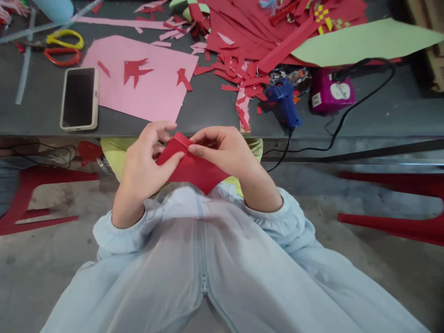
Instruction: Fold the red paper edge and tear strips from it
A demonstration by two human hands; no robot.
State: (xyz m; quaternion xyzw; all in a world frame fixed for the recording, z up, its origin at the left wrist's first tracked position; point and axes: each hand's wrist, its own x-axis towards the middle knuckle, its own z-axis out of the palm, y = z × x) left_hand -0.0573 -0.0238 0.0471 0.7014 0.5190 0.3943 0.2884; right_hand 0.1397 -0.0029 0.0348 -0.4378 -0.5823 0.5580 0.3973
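A sheet of red paper (pixel 199 173) is held between both hands, just in front of the table's near edge. Its upper edge shows a narrow folded strip, and one pointed corner hangs down toward the jacket. My left hand (pixel 145 159) grips the paper's left side, thumb on the front face and fingers behind. With thumb and bent fingers, my right hand (pixel 222 148) pinches the folded upper edge. Some fingertips of both hands are hidden behind the paper.
On the dark table (pixel 208 108) lie a phone (pixel 79 98), a pink sheet (pixel 145 83), scissors (pixel 64 46), red paper scraps (pixel 243 74), a green sheet (pixel 367 44), a blue glue gun (pixel 286 101) with its cord, and a purple box (pixel 332 92). Red stools (pixel 31 199) flank me.
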